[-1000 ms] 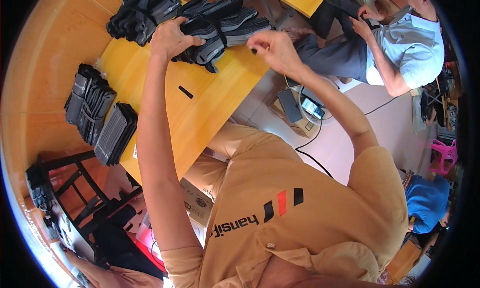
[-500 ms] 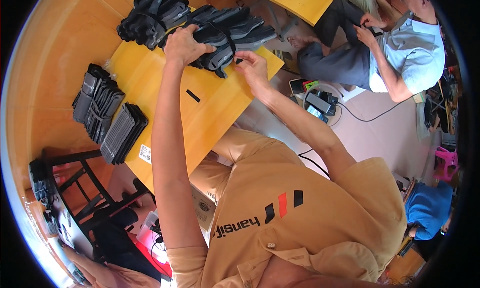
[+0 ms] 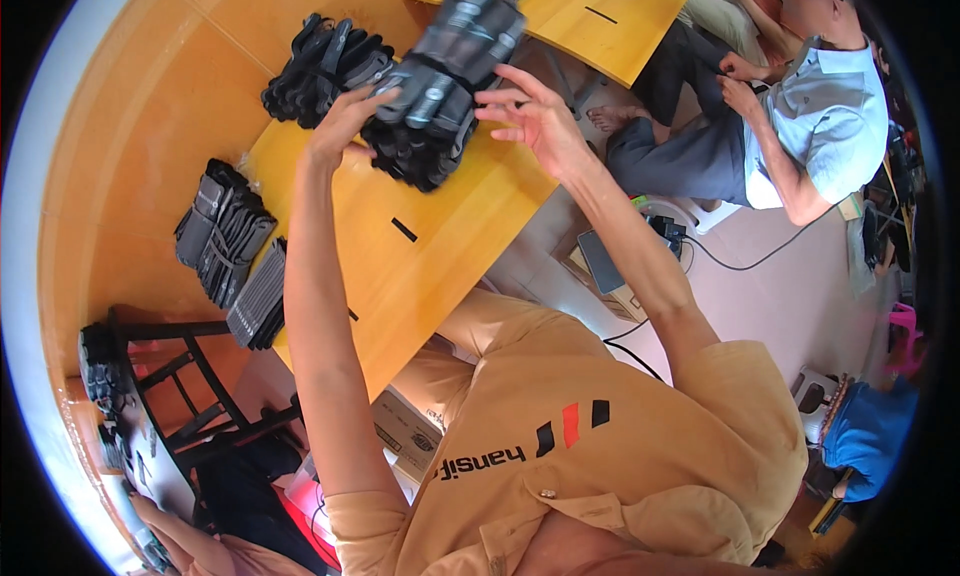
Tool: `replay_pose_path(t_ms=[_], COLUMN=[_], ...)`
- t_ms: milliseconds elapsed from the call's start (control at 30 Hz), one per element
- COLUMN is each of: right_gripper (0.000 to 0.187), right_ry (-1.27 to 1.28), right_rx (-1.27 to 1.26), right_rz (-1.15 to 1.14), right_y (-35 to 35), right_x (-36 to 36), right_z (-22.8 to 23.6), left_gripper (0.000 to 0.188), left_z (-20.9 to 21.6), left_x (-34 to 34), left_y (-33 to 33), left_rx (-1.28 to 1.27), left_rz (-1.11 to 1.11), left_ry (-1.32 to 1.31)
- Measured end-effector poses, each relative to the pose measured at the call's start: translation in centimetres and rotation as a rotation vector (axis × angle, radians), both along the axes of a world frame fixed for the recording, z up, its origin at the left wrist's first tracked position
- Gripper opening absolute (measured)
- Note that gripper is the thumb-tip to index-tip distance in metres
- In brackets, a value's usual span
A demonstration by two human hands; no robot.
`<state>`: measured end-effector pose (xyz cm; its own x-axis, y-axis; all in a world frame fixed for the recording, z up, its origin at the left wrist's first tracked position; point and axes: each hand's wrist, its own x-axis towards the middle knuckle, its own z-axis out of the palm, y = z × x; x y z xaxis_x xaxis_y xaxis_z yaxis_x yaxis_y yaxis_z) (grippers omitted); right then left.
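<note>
A thick bundle of black and grey fabric pieces, which look like gloves [image 3: 425, 111], stands tilted at the far end of the yellow table [image 3: 440, 221]. A dark band runs round its middle, and its upper part is blurred. At the bundle's left side is my left hand [image 3: 342, 128], fingers stretched out and fingertips against or close to it. My right hand [image 3: 540, 121] is at the right side with spread fingers, their tips at the bundle's edge. Neither hand is closed round it. Another dark bundle [image 3: 320, 68] lies just beyond my left hand.
Two dark folded stacks, a banded bundle [image 3: 222, 234] and a flat stack [image 3: 262, 298], lie along the table's left edge. A black-framed stool [image 3: 195, 386] stands to the left. At the right sits a person in a light shirt [image 3: 805, 116]; a cable [image 3: 735, 266] crosses the floor.
The bundle has turned from lying crosswise to standing tilted, its upper part now blurred. My right hand has let go of the dark strap end and spread its fingers; my left hand has shifted to the side.
</note>
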<state>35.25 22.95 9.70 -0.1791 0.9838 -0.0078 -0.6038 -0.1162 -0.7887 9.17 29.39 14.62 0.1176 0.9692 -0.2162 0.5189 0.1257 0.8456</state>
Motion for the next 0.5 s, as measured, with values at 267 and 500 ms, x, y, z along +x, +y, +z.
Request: replay_pose_path(t_ms=[267,500], right_gripper=[0.042,0.034], right_ry=[-0.260,-0.402], right_rx=[0.146,0.061], right_rz=[0.031,-0.181], right_y=[2.4,2.2], right_x=[0.0,3.1], right_z=[2.0,-0.5], left_gripper=[0.034,0.034], left_z=[-10.9,-14.6], left_x=[-1.3,-2.5], left_y=[-2.4,-2.0], left_rx=[-0.594,-0.663], left_rz=[-0.011,-0.021], left_ry=[-0.762,-0.818])
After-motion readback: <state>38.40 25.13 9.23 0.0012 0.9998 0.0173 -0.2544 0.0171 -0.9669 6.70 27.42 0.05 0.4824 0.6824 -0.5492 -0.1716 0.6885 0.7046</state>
